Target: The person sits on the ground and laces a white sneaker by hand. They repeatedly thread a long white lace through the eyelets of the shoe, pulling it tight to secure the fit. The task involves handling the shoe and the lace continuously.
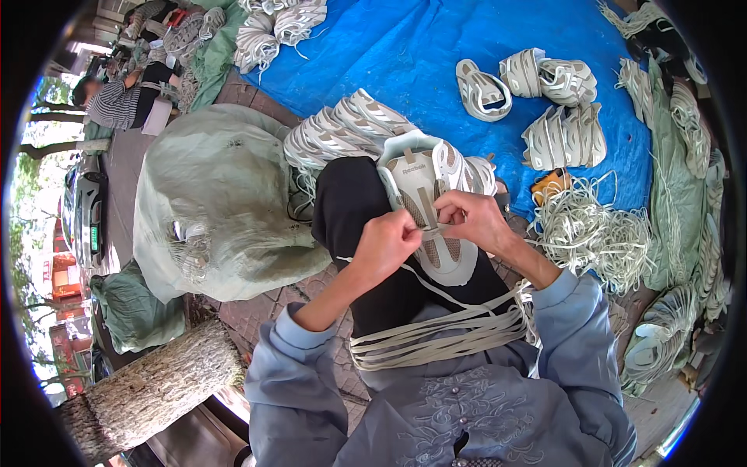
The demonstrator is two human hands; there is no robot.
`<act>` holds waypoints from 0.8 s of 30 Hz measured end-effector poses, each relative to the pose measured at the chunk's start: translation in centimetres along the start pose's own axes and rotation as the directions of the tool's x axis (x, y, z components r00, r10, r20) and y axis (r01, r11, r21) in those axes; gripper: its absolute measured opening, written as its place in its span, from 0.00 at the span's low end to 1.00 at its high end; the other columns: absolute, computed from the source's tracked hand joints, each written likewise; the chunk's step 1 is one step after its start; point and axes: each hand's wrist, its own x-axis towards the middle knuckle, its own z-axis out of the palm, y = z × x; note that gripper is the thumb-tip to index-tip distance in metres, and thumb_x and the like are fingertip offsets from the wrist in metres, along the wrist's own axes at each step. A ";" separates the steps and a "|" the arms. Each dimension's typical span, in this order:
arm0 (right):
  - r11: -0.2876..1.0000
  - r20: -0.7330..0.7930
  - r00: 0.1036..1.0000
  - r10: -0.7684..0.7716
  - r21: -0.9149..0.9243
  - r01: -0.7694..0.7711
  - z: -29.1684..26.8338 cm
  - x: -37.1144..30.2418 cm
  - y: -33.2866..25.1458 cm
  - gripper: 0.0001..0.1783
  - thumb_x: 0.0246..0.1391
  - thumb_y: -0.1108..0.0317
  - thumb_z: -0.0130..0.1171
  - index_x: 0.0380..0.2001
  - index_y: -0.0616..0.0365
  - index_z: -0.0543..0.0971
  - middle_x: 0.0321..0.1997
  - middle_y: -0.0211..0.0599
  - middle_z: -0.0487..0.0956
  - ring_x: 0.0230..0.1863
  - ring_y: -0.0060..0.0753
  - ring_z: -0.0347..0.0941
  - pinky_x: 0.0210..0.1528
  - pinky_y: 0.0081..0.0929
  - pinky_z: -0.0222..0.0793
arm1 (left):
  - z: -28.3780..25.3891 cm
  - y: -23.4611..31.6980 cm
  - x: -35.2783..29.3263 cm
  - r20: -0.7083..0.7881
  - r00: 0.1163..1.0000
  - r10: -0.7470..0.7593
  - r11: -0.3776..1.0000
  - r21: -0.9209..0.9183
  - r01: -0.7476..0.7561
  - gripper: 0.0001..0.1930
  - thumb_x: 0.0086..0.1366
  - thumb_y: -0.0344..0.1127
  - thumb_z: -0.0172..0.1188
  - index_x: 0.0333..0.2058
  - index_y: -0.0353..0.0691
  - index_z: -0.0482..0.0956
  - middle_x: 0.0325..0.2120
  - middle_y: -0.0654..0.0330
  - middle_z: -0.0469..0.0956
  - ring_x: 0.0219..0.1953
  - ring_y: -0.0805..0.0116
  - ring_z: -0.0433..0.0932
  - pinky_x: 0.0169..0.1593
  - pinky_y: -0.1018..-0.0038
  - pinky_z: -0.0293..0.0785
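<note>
A white and beige sneaker (449,268) lies across my lap, toe toward me, its tongue showing between the hands. Low on its lacing area, my left hand (387,245) is closed in a pinch on a pale shoelace. My right hand (476,224) pinches the lace from the other side, thumb and forefinger together over the shoe. The exact lace holes are hidden by my fingers. A loose lace trails from the shoe to a bundle of cream shoelaces (440,338) stretched over my lap.
Stacked shoe uppers (346,128) sit just beyond my knee, with more on the blue tarp (405,54). To the right lies a tangled lace pile (595,229). A large pale sack (222,202) and a tree trunk (159,381) stand left. Another person (117,105) sits far left.
</note>
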 end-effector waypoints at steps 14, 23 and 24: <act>0.827 0.062 0.996 0.071 0.555 -0.094 -0.6 -0.5 2.5 0.23 0.30 0.82 0.58 0.38 0.59 0.72 0.28 0.27 0.75 0.27 0.14 0.67 0.32 0.13 0.61 | 1.9 1.0 -1.8 -0.198 0.978 0.071 0.997 0.010 -0.070 0.18 0.48 0.25 0.60 0.40 0.37 0.70 0.23 0.59 0.70 0.17 0.77 0.67 0.21 0.82 0.66; 0.825 -0.053 0.989 0.140 0.558 -0.087 -2.1 -1.4 3.5 0.23 0.29 0.83 0.59 0.37 0.58 0.74 0.26 0.26 0.74 0.28 0.17 0.68 0.33 0.16 0.64 | 1.4 -0.8 0.2 0.017 0.907 0.420 0.785 0.495 -0.373 0.08 0.50 0.29 0.57 0.24 0.39 0.65 0.17 0.59 0.67 0.20 0.65 0.72 0.20 0.73 0.69; 0.927 -0.085 0.986 0.147 0.361 -0.107 -2.8 -1.9 3.7 0.24 0.28 0.82 0.60 0.37 0.57 0.74 0.25 0.27 0.74 0.27 0.18 0.68 0.32 0.17 0.64 | 1.2 -0.8 0.1 0.068 0.896 0.439 0.728 0.558 -0.399 0.09 0.50 0.29 0.57 0.24 0.39 0.64 0.16 0.60 0.66 0.19 0.66 0.72 0.20 0.74 0.69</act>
